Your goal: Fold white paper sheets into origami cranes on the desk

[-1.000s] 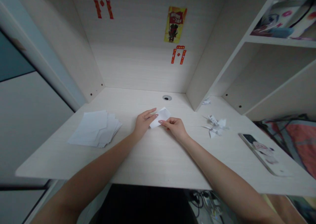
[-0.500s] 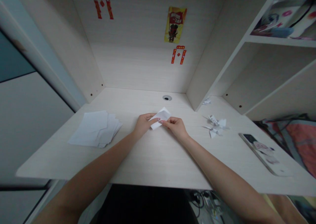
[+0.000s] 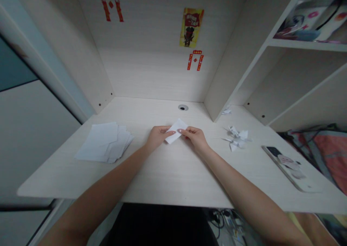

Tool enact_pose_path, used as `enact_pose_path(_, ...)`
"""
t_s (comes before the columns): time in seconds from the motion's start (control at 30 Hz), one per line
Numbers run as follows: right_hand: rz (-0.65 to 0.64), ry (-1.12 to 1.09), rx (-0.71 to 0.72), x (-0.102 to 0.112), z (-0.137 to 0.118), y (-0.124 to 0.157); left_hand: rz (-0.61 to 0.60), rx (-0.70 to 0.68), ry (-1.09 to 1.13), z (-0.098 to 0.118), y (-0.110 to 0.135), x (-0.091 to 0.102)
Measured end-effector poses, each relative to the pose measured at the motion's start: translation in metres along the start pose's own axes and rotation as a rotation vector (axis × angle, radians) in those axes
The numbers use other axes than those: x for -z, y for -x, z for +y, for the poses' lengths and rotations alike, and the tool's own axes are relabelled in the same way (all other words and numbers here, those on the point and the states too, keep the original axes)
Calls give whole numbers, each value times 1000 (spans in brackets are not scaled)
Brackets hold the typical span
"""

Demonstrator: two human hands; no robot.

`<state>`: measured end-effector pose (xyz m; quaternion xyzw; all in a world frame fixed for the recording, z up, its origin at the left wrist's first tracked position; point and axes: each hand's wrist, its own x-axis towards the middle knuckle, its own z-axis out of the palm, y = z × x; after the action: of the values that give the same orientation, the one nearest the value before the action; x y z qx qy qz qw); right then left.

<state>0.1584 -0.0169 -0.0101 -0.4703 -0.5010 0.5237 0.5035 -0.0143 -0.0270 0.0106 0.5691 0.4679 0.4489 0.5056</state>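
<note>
A small folded piece of white paper [image 3: 177,126] is held between my two hands above the middle of the desk [image 3: 168,177]. My left hand [image 3: 158,136] pinches its left edge, thumb on top and fingers behind. On the other side my right hand [image 3: 195,137] grips the right edge, its thumb lying on the paper's face. Over to the left lies a stack of white paper sheets [image 3: 97,144], loosely fanned. Several small folded paper pieces [image 3: 236,138] sit in a cluster to the right of my right hand.
A phone [image 3: 290,168] lies on the desk's right side. Another bit of white paper [image 3: 227,110] rests by the upright divider [image 3: 217,110]. A round cable hole [image 3: 183,107] is near the back panel. Red cloth [image 3: 332,152] hangs beyond the right edge.
My right thumb has shifted slightly right along the paper, away from my left thumb. The paper shows a flatter face now. Both hands keep their hold.
</note>
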Motion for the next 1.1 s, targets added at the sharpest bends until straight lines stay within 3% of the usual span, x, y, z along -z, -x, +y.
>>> enact_pose_path(0.27,59,-120,-47,4,-1,-4,2,30,6,1,0,0)
enact_pose_path(0.57,213,143,224,2,-4,0,23,51,77,-5,-2,-2)
enact_pose_path(0.83,-43,254,143,-3,4,1,70,35,176,-14,-5,0)
enact_pose_path(0.97,-50,327,206,-2,10,0,31,54,167,-14,-6,0)
enact_pose_path(1.1,-67,571,339,-2,4,5,-10,10,87,-16,-6,-2)
